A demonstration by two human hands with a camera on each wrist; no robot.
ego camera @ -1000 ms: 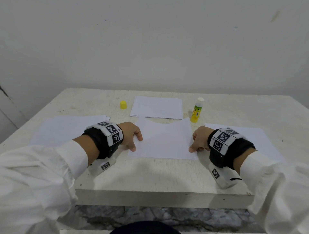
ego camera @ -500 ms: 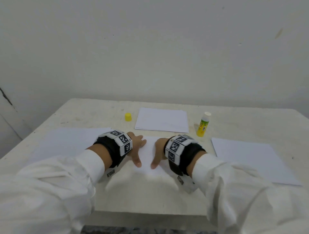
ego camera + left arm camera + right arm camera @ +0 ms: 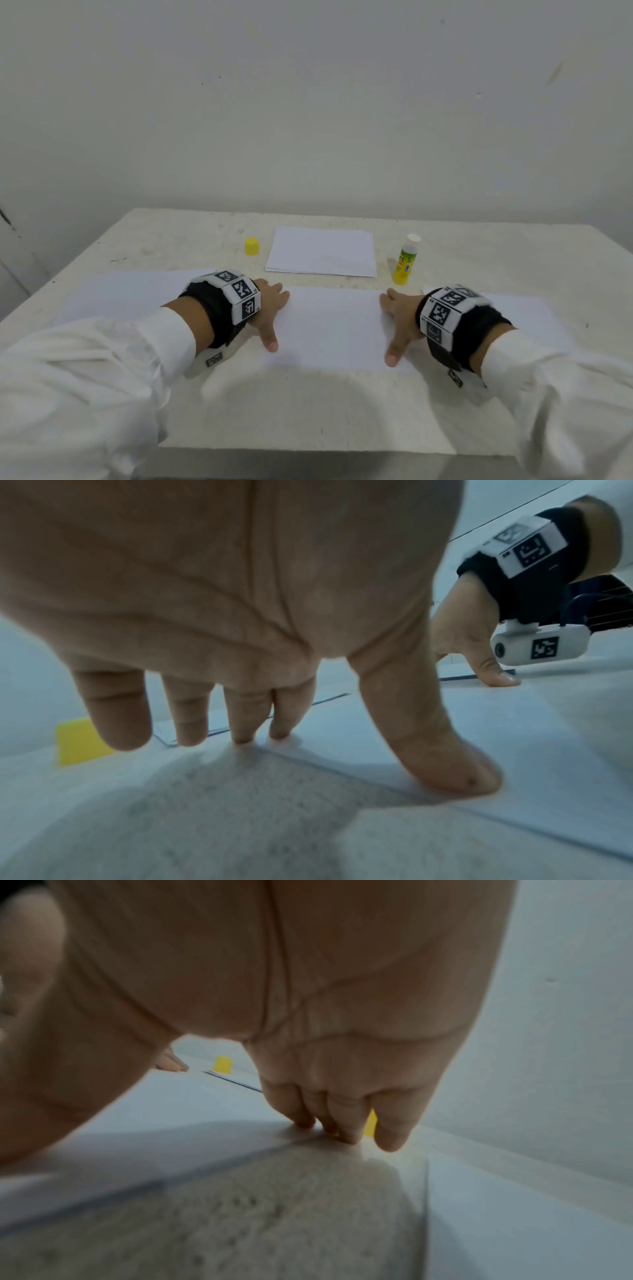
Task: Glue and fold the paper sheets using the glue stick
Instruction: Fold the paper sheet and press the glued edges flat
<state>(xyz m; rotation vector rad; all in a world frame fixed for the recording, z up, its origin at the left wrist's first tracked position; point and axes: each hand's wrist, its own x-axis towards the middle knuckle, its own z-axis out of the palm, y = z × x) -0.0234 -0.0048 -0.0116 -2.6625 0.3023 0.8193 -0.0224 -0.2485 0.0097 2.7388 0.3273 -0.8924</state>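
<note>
Head view shows a person in white sleeves leaning over a pale, rough-topped table (image 3: pixel 308 411), both hands spread flat on a folded white paper sheet (image 3: pixel 334 327) that lies just in front of them. The left hand (image 3: pixel 270 305) presses the sheet's left end, its fingers straight and its thumb stretched toward the near edge; the left wrist view confirms this, with the thumb (image 3: pixel 445 764) and the fingertips (image 3: pixel 279 723) down on the paper and nothing gripped. The right hand (image 3: pixel 399 315) mirrors it at the sheet's right end, fingers extended and thumb pointing toward the near edge, and in the right wrist view its fingertips (image 3: pixel 346 1123) rest on the paper's edge, holding nothing. Behind the pressed sheet lies a small stack of white folded sheets (image 3: pixel 322 255). An uncapped glue stick with a yellow-and-green label (image 3: pixel 406 260) stands upright just right of that stack, near the right hand but not touching it. Its small yellow cap (image 3: pixel 251 246) sits on the table to the stack's left. A flat white sheet (image 3: pixel 130 291) lies on the left under the left forearm, and another flat white sheet (image 3: pixel 534 315) lies on the right under the right wrist.
</note>
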